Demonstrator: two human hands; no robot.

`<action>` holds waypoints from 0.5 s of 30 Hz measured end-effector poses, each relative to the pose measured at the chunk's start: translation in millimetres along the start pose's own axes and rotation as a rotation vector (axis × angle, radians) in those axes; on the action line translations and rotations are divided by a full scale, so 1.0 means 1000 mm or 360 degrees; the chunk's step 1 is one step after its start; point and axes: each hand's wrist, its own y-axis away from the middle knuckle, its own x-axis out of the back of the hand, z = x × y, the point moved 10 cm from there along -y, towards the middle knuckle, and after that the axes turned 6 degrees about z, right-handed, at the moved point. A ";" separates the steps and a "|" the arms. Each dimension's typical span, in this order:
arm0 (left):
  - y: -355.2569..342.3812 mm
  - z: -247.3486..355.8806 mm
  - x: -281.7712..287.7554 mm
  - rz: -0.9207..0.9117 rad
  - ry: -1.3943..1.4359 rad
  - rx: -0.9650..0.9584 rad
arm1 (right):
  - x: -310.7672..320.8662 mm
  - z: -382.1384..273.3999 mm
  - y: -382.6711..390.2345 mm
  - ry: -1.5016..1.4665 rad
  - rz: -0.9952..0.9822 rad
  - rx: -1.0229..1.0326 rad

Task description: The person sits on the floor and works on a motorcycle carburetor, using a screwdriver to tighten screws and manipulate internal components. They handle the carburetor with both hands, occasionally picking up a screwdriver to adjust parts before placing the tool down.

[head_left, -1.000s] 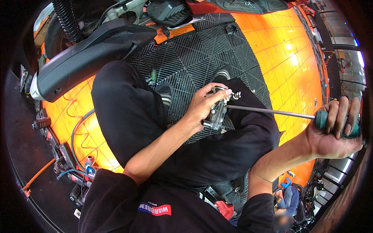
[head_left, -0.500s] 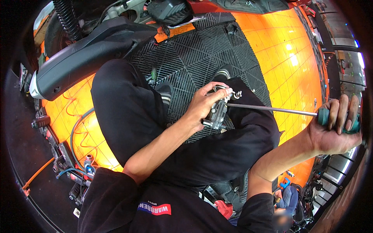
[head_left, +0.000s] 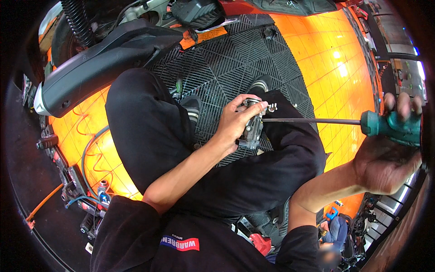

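My left hand [head_left: 234,121] is wrapped round a small grey metal engine part [head_left: 252,131], with the thumb along its top. A small metal bracket [head_left: 272,107] sticks out at its right side. In my right hand [head_left: 385,165], at the right edge, lies the green handle of a long screwdriver [head_left: 312,120]. The fingers curl over the handle's far side and the palm is below it; the handle's end is cut off by the view. The shaft runs level to the left, its tip at the engine part's right side; the exact contact point is hidden.
A black muffler [head_left: 104,68] of a motorbike stands at upper left. Black grid mat [head_left: 217,59] lies under my feet, with orange tiles [head_left: 335,68] beyond it. A green-handled tool [head_left: 179,86] lies by my left shoe. Air hoses [head_left: 86,154] cross the left side. Another person [head_left: 336,233] sits at lower right.
My right hand has rolled on the screwdriver handle, its fingers loosening and the palm turning lower. The shaft has come up slightly to a more level line. The left hand keeps its hold.
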 end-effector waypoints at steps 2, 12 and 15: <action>-0.002 -0.001 0.002 0.0004 -0.0029 0.0002 | 0.006 -0.005 -0.001 -0.0046 0.0066 0.0105; 0.002 -0.011 -0.004 -0.0016 -0.0072 -0.0021 | -0.020 0.005 0.002 -0.0213 -0.0076 -0.0004; 0.000 -0.009 0.003 0.0059 -0.0131 0.0035 | -0.016 0.004 0.004 -0.0021 0.0052 -0.0038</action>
